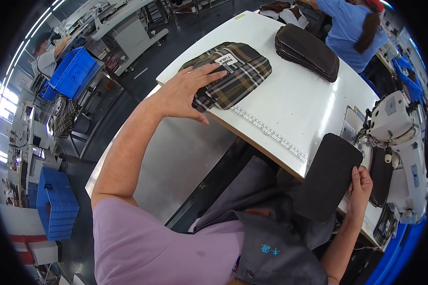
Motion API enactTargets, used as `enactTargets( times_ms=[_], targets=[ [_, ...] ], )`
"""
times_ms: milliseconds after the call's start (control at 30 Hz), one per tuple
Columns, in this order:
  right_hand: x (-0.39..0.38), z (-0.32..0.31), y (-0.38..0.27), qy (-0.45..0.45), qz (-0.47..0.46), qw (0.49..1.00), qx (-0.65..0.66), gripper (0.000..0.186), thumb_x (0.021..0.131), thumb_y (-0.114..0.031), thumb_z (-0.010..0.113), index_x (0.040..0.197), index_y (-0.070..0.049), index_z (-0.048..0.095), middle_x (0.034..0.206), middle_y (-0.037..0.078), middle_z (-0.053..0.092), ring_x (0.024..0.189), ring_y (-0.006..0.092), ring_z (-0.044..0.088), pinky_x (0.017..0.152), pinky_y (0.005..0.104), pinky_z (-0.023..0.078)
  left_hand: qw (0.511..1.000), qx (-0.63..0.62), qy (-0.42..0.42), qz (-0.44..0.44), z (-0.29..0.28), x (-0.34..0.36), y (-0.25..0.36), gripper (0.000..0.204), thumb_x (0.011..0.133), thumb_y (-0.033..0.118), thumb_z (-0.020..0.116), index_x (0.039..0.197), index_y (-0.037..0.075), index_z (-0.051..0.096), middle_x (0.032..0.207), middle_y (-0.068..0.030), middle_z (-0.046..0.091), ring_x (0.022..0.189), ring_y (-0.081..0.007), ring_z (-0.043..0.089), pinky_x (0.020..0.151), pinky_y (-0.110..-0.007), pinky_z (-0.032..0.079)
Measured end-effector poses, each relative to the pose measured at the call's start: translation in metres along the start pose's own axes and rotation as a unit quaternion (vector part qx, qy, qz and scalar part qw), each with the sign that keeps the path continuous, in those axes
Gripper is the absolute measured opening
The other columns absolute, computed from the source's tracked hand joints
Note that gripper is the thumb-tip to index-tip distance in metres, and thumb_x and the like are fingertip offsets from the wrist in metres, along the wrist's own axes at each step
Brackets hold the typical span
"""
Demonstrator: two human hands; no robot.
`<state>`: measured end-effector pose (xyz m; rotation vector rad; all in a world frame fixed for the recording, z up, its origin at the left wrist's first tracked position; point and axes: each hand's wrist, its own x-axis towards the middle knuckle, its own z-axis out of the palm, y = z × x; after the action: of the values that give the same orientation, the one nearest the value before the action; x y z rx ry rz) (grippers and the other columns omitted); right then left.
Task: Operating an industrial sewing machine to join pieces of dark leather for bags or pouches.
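Note:
My left hand [188, 90] is spread over the near left part of a stack of plaid fabric pieces [249, 71] in brown, black and white, with a white label on top. Its fingers are apart; whether the fingertips touch the cloth I cannot tell. On the right, my right hand [360, 183] pinches the edge of a flat black panel [329, 175] with rounded corners. The panel hangs over the table's near edge, close to the sewing machine [390, 118]. Behind it lies a pile of similar dark padded panels [306, 52].
A printed ruler runs along the near edge of the white table [290, 109]. Blue bins [73, 71] and a blue crate [57, 204] stand to the left. One co-worker in blue [349, 28] sits beyond the table; another [46, 57] is at far left.

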<state>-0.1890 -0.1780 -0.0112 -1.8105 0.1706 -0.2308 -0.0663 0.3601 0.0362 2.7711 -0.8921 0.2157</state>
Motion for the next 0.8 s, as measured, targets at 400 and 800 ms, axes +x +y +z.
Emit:
enactTargets(
  times_ms=[400, 800],
  targets=[
    [0.003, -0.002, 0.003, -0.001, 0.0, 1.0, 0.0, 0.015, 0.107, -0.022, 0.066, 0.098, -0.009, 0.066, 0.071, -0.012, 0.05, 0.056, -0.0033, 0.035, 0.05, 0.0175, 0.026, 0.999, 0.03, 0.016, 0.007, 0.013, -0.017, -0.017, 0.077, 0.071, 0.0, 0.074, 0.143, 0.027, 0.065, 0.157, -0.0121, 0.053, 0.139, -0.0335, 0.053, 0.112, -0.045, 0.046],
    [0.0, 0.002, -0.002, -0.019, -0.002, 1.0, 0.022, 0.016, 0.105, -0.022, 0.069, 0.099, -0.008, 0.067, 0.077, -0.01, 0.057, 0.059, -0.0019, 0.04, 0.052, 0.0175, 0.031, 0.977, 0.136, 0.162, 0.017, 0.033, -0.053, 0.032, 0.061, 0.081, -0.006, 0.067, 0.136, 0.021, 0.068, 0.127, -0.0051, 0.072, 0.121, -0.0244, 0.068, 0.108, -0.044, 0.048]
  ],
)
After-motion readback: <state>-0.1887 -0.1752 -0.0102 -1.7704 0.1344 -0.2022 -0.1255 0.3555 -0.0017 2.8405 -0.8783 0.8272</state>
